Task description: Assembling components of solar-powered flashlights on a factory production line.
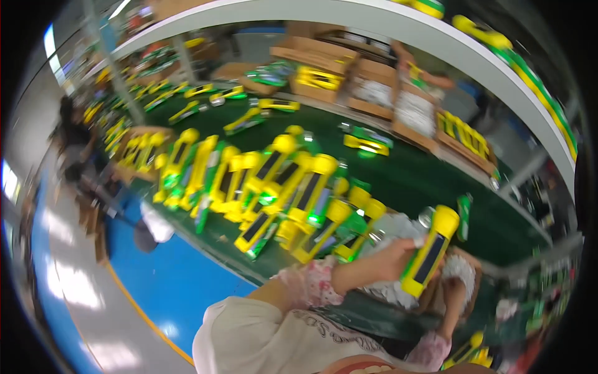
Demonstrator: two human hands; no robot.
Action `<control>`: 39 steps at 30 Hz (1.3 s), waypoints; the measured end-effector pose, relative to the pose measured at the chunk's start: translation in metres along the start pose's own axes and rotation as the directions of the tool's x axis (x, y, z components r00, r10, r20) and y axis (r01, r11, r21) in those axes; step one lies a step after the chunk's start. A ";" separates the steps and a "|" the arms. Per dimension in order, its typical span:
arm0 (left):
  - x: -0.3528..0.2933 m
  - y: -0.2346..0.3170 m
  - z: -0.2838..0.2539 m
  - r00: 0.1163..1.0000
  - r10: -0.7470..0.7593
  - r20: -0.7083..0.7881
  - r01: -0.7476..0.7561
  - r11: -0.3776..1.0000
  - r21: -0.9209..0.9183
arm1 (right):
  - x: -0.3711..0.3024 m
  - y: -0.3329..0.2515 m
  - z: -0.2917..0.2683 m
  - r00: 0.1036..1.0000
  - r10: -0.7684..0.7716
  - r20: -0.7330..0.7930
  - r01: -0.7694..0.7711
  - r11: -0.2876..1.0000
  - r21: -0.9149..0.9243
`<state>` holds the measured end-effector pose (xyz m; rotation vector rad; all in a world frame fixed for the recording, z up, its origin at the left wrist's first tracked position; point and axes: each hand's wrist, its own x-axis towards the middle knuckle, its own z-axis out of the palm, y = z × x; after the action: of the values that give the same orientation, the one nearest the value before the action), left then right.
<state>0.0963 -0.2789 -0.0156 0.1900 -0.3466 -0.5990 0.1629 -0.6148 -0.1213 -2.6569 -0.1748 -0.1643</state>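
Note:
My left hand point(393, 259) is closed around a yellow and green flashlight point(431, 252) with a round yellow head and a long dark panel on its side. It is tilted, head end up. Lower and to the right, my right hand point(453, 288) reaches into a cardboard box point(476, 288) with crumpled white plastic bags point(460, 269); its fingers are hidden and blurred. Behind my left hand lies a heap of clear whitish bags point(389, 232). To the left, many similar flashlights point(303, 193) lie in a crowded row on the green worktable point(367, 171).
Across the table stand cartons of flashlights point(464, 137) and white bags point(416, 112), where another person's hand point(436, 80) shows. A white overhead shelf point(274, 11) arches above. At the left, a person point(81, 134) is near a blue floor strip point(180, 274).

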 end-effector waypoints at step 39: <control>0.011 0.013 0.000 0.810 0.461 -0.363 -0.331 0.870 0.366 | 0.035 -0.192 -0.047 0.856 -0.397 -0.331 0.460 0.293 0.838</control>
<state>0.1114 -0.2748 -0.0088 0.5113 -0.0214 -0.0668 0.1638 -0.4641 0.0111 -1.4198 -0.7481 -0.2362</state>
